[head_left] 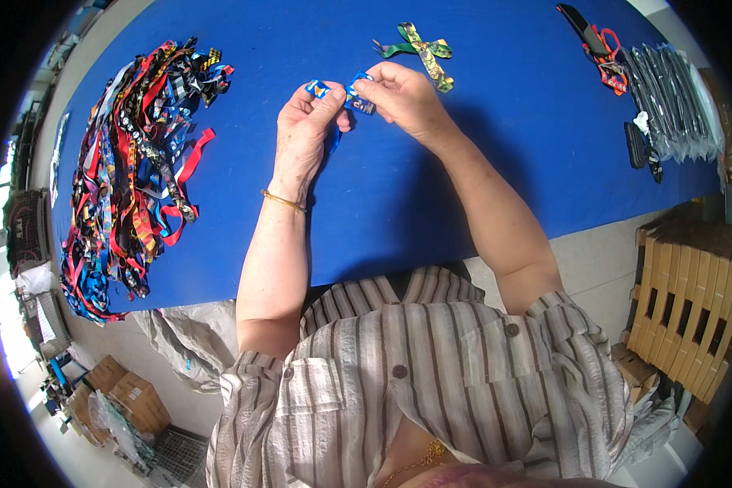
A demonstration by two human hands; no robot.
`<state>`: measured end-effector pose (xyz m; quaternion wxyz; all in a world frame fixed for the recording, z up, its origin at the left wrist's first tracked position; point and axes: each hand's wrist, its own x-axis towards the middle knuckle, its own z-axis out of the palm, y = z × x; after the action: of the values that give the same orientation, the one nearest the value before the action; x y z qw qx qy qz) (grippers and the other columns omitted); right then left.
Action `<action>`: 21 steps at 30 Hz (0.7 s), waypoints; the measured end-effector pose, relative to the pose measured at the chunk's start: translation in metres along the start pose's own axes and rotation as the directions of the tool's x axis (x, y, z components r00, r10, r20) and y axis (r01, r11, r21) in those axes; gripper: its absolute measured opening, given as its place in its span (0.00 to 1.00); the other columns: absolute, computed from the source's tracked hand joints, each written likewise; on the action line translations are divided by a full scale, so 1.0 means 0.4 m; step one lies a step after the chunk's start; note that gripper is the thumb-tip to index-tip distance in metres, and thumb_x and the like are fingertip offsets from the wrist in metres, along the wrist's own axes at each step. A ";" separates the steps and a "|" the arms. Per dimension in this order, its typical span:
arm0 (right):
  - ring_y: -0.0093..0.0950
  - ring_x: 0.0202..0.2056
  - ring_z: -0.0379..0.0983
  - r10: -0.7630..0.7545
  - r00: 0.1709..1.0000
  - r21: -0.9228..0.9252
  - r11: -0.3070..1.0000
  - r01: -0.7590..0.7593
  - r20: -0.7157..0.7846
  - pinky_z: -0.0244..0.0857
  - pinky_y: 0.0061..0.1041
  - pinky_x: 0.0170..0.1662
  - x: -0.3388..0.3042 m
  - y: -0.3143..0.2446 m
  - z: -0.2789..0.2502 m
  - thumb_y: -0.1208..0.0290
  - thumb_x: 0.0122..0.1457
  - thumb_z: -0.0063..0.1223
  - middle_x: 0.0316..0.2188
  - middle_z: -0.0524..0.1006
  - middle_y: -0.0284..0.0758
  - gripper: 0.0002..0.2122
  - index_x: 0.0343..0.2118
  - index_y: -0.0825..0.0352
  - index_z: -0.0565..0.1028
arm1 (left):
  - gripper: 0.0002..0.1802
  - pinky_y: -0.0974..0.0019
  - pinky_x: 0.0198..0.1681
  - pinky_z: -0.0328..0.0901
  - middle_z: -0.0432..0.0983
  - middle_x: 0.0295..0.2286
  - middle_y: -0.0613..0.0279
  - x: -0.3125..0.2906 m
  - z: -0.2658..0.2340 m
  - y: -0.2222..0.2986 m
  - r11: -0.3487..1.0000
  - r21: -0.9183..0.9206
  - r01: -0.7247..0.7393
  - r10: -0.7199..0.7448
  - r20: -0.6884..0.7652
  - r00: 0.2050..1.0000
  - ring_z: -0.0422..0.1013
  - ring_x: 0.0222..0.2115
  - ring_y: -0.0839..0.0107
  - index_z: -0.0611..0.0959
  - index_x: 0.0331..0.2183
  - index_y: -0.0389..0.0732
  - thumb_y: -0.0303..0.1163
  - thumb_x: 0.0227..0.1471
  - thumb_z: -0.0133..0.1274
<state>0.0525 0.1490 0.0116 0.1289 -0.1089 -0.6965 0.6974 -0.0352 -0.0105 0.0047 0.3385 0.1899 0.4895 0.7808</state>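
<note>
A blue printed ribbon strap (358,101) is stretched between my two hands above the blue table. My left hand (307,122) pinches one part of it, with a blue end hanging below the fingers. At its other side, my right hand (400,98) grips it between thumb and forefinger. Just beyond my right hand lies a green and yellow patterned ribbon strap (427,55), crossed over itself. Over to the left, a large heap of multicoloured printed straps (130,179) covers that side of the table.
At the far right are orange-handled scissors (608,61), a black sheathed tool (576,24) and a row of dark, plastic-wrapped flat packs (667,98). A small black object (636,145) sits beside them. Cardboard boxes (130,398) stand on the floor at left, slatted brown cartons (687,305) at right.
</note>
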 end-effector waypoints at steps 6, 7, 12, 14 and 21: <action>0.13 0.22 0.69 -0.009 0.999 0.003 1.000 0.009 -0.045 0.62 0.15 0.23 0.000 0.000 0.004 0.67 0.61 0.58 0.22 0.76 0.27 0.09 0.33 0.70 0.77 | 0.05 0.69 0.29 0.68 0.75 0.24 0.63 -0.001 -0.002 0.001 1.000 0.015 0.000 0.000 -0.022 1.000 0.69 0.23 0.77 0.80 0.35 0.34 0.26 0.58 0.55; 0.13 0.23 0.70 -0.006 1.000 0.001 1.000 0.006 -0.018 0.64 0.15 0.24 0.000 -0.004 0.000 0.68 0.61 0.58 0.23 0.76 0.28 0.09 0.33 0.70 0.77 | 0.05 0.70 0.28 0.67 0.75 0.24 0.63 -0.003 -0.002 0.003 1.000 0.013 -0.002 0.002 -0.012 1.000 0.69 0.22 0.77 0.80 0.35 0.34 0.26 0.57 0.56; 0.14 0.26 0.71 -0.173 0.985 0.050 0.984 0.173 -0.007 0.66 0.15 0.29 0.009 -0.008 -0.005 0.69 0.60 0.59 0.25 0.78 0.29 0.09 0.35 0.71 0.77 | 0.06 0.74 0.25 0.65 0.74 0.22 0.67 -0.011 0.011 0.018 0.976 0.204 0.071 -0.081 0.038 0.996 0.68 0.20 0.79 0.80 0.34 0.35 0.26 0.55 0.59; 0.16 0.35 0.74 -0.066 0.991 -0.070 0.995 0.075 0.116 0.70 0.16 0.41 -0.004 -0.034 -0.008 0.72 0.61 0.57 0.32 0.78 0.30 0.08 0.40 0.71 0.77 | 0.07 0.76 0.23 0.63 0.73 0.21 0.69 -0.024 0.035 0.026 0.954 0.263 0.146 -0.164 0.048 0.985 0.67 0.19 0.81 0.80 0.34 0.35 0.27 0.54 0.61; 0.16 0.34 0.74 -0.119 0.985 -0.046 0.991 0.126 0.129 0.69 0.17 0.39 -0.005 -0.025 -0.025 0.72 0.60 0.58 0.32 0.78 0.30 0.06 0.36 0.70 0.78 | 0.07 0.75 0.26 0.65 0.72 0.22 0.70 -0.026 0.042 0.033 0.974 0.033 0.223 -0.225 0.117 0.967 0.65 0.20 0.82 0.80 0.35 0.35 0.29 0.57 0.58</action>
<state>0.0579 0.1579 0.0216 0.1244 -0.0252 -0.7273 0.6745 -0.0219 -0.0109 0.0243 0.4515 0.1833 0.4944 0.7199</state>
